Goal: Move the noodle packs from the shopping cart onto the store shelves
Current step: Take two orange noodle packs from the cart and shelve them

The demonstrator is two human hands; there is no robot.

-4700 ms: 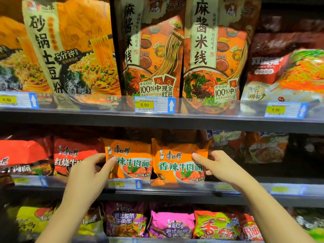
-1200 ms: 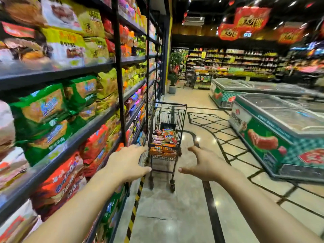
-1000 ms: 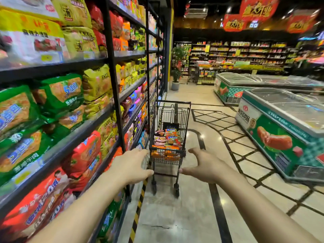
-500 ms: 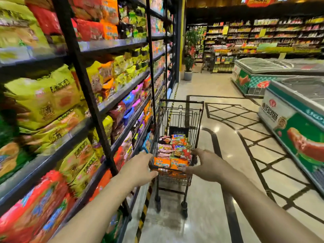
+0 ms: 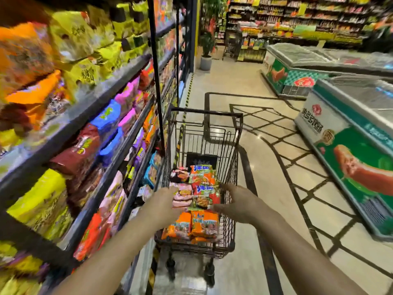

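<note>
A black wire shopping cart (image 5: 237, 145) stands in the aisle beside the store shelves (image 5: 102, 96). Several noodle packs lie in it: orange packs (image 5: 204, 223) at the near end, pink packs (image 5: 182, 195) in the middle left, red-orange packs (image 5: 202, 177) further in. My left hand (image 5: 163, 204) hovers over the cart's near left side, fingers relaxed and empty, by the pink packs. My right hand (image 5: 238, 206) spreads open over the near right side, thumb toward the packs, holding nothing.
The shelves on the left are packed with yellow, orange, pink, blue and maroon noodle bags. Chest freezers (image 5: 350, 133) line the right side of the aisle. A potted plant (image 5: 206, 50) and more shelving stand at the far end. Tiled floor lies between cart and freezers.
I turned from the shelf, where both hands set orange packs, and walked down the aisle to the cart. Both empty hands now reach over its near end.
</note>
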